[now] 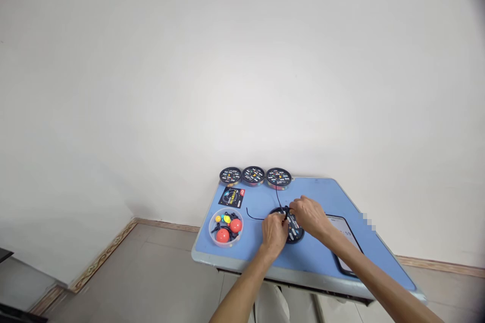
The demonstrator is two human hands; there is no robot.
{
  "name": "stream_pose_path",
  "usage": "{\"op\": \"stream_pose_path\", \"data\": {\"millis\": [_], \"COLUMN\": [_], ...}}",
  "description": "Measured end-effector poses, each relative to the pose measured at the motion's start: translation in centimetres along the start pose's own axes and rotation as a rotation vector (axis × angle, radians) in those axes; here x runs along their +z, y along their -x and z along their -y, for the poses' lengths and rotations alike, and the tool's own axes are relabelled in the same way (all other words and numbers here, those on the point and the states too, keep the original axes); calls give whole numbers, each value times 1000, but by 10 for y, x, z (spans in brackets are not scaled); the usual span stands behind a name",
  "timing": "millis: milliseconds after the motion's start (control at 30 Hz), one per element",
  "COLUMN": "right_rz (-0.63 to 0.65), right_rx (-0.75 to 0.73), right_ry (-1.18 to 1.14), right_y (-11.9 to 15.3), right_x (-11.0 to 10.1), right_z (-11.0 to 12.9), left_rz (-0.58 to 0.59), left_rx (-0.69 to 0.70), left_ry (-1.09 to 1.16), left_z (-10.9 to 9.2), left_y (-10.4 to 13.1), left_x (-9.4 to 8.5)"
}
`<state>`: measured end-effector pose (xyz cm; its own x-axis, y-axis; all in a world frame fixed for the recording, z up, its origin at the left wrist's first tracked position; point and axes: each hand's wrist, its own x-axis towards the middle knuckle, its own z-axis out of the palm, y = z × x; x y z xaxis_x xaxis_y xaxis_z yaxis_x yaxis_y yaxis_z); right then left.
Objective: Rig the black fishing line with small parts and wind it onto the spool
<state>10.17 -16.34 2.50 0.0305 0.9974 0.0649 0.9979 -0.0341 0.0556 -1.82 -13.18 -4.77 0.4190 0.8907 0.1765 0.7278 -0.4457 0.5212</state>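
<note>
Two hands work a round black case at the middle of a blue table.
Left hand (275, 232) and right hand (308, 214) close together on the case (293, 229), steadying it; a black cord (255, 216) trails left toward a clear tub of coloured balls (226, 227) near the front-left corner.

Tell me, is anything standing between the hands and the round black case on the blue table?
Nothing visible does. The left hand and right hand both already rest on the round black case; only its thin black cord trails off leftward.
</note>
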Motion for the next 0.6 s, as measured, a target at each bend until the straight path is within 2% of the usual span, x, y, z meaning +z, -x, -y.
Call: {"op": "stream_pose_path", "data": {"millis": [200,300,367,467,600], "right_rz": [-82,-130,-199,-345,-521], "right_rx": [-10,-59,-123,-265,-427], "right_ry": [-1,17,27,10,-49], "right_y": [8,16,23,32,44], "right_x": [-17,-18,-12,3,20], "right_z": [-1,2,5,14,40], "left_rz": [-8,-26,-89,-158,-126], "left_rx": [0,4,37,87,-28], "left_ry": [43,84,234,638,1010], "left_z": [0,3,7,13,18], "left_y": [-1,5,14,33,63], "left_x": [0,-5,-11,-23,-38]}}
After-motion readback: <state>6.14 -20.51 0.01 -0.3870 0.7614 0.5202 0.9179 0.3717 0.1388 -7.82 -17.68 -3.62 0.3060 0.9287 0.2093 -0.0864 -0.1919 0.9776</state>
